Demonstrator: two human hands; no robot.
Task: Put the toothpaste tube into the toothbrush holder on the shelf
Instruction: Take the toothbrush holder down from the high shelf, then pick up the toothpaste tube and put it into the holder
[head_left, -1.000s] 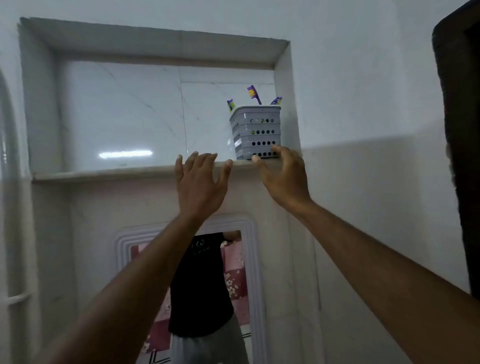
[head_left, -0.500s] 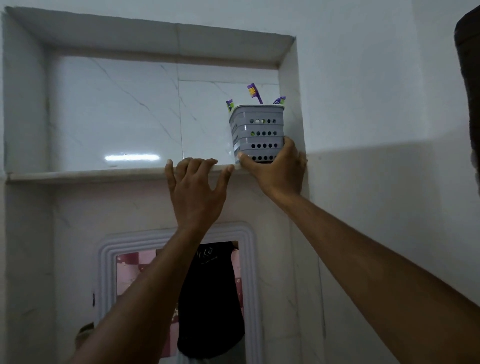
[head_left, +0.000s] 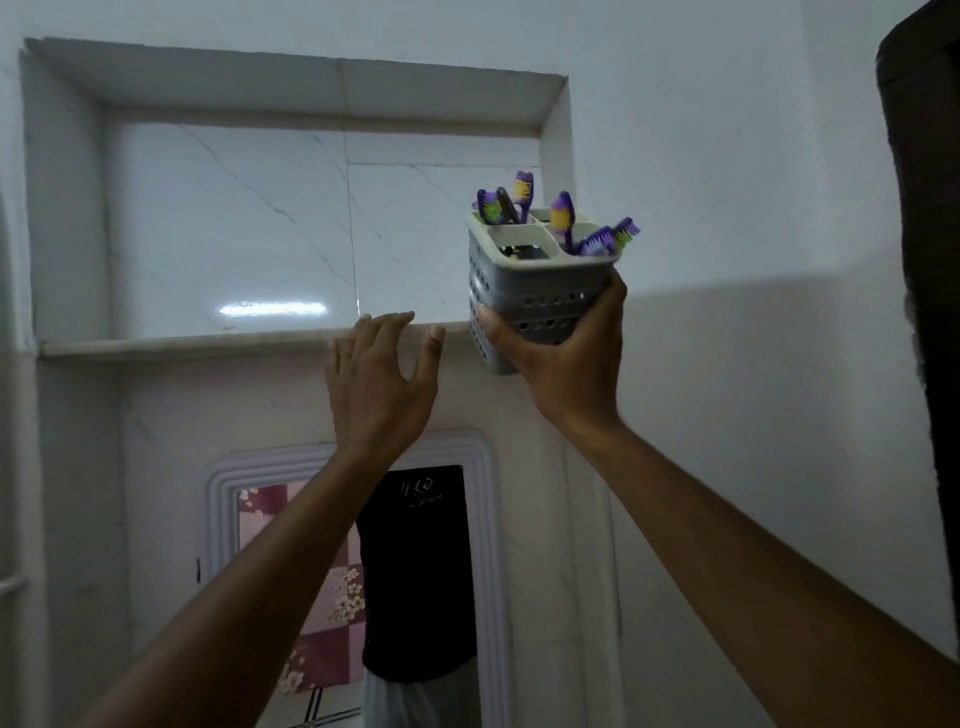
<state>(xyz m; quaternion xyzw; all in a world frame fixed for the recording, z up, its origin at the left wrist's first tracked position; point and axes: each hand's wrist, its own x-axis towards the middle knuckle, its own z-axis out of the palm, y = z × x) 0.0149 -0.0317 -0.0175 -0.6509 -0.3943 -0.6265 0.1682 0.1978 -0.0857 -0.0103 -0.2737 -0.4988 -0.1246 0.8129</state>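
Off the shelf (head_left: 208, 343) edge | right hand (head_left: 563, 358) clamped on toothbrush holder (head_left: 540, 291), tilted | left hand (head_left: 382, 384) spread, empty | toothpaste tube unseen; insertion judged pending.

no legible text, brand, number or sign found anywhere. pale mark on the black shirt (head_left: 420, 491) reflected in the mirror (head_left: 291, 571) (a logo or lettering, too blurred to make out). nothing readable on the toothbrush holder (head_left: 535, 291) or the toothbrushes (head_left: 563, 218).
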